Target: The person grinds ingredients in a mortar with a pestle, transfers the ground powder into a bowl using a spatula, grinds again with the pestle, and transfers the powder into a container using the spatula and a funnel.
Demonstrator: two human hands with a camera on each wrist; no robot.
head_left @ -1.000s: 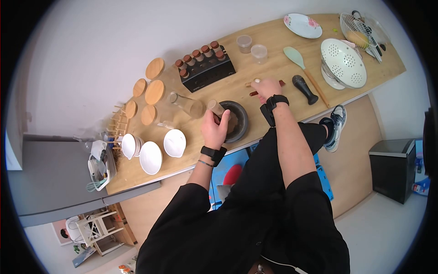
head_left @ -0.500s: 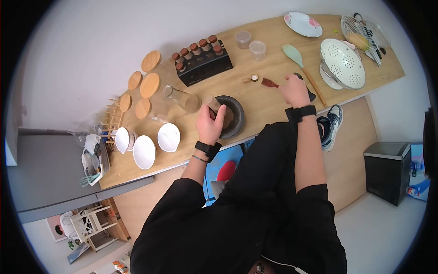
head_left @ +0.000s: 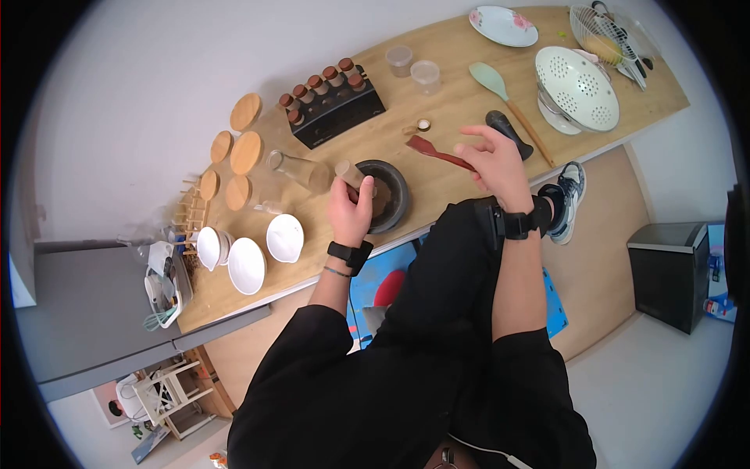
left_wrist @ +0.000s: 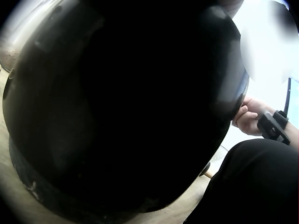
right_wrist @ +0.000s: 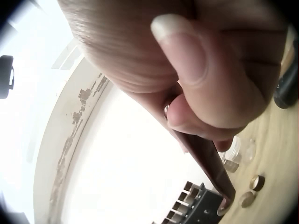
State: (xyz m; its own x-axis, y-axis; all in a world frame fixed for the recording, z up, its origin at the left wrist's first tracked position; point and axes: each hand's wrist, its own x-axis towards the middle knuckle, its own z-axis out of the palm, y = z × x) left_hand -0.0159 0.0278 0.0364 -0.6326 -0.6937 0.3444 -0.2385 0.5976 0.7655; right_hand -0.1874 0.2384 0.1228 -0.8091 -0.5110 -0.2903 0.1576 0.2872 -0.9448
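Note:
My left hand (head_left: 350,213) holds a small glass jar (head_left: 347,171) at the left rim of the dark stone mortar (head_left: 401,199), thumb on the mortar side. Brownish contents show inside the mortar; its dark outer wall (left_wrist: 140,116) fills most of the left wrist view. My right hand (head_left: 500,172) holds a slim reddish-brown spatula (head_left: 439,152) by its handle end, blade pointing left over the table. In the right wrist view the thumb and a curled finger lie over the spatula (right_wrist: 208,161), whose tip bends. A dark pestle (head_left: 509,134) lies just beyond this hand.
A small round cap (head_left: 423,125) lies near the spatula. Behind stands a black rack (head_left: 336,117) of spice jars, near two clear tubs (head_left: 426,76). White bowls (head_left: 247,266) are at left; a green spatula (head_left: 488,80) and white colander (head_left: 578,90) are at right.
My right hand has come off the pestle, moving left and closer to me with the spatula, more of which now shows. My left hand stays with the jar at the mortar. The view has shifted slightly.

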